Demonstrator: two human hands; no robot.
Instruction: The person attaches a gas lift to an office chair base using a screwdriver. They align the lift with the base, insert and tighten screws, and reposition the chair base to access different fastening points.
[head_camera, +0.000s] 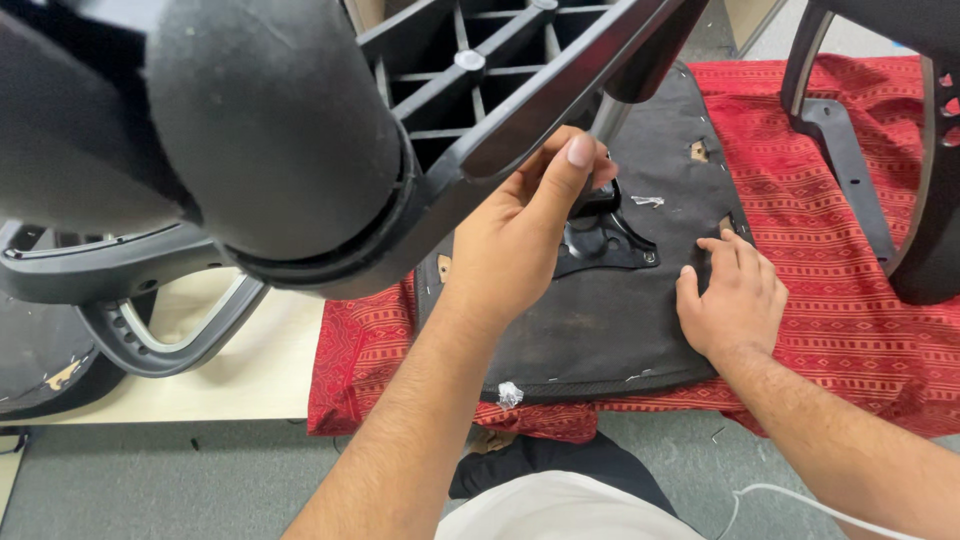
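Black chair seat (610, 320) upside down on red cloth (840, 230), star base (480, 90) tilted above

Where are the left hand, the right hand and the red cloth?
left hand (515, 235), head view, back of hand.
right hand (735, 300), head view, back of hand.
red cloth (850, 300), head view, bare patterned stretch.

I see a pale cream tabletop (250, 370) at the left of my view, with a red patterned woven cloth (850, 290) spread over its right part and hanging a little past the front edge. Below it lies a grey-green carpeted floor (180, 480), lit evenly and softly, with a thin white cable (790, 492) curling across the lower right.
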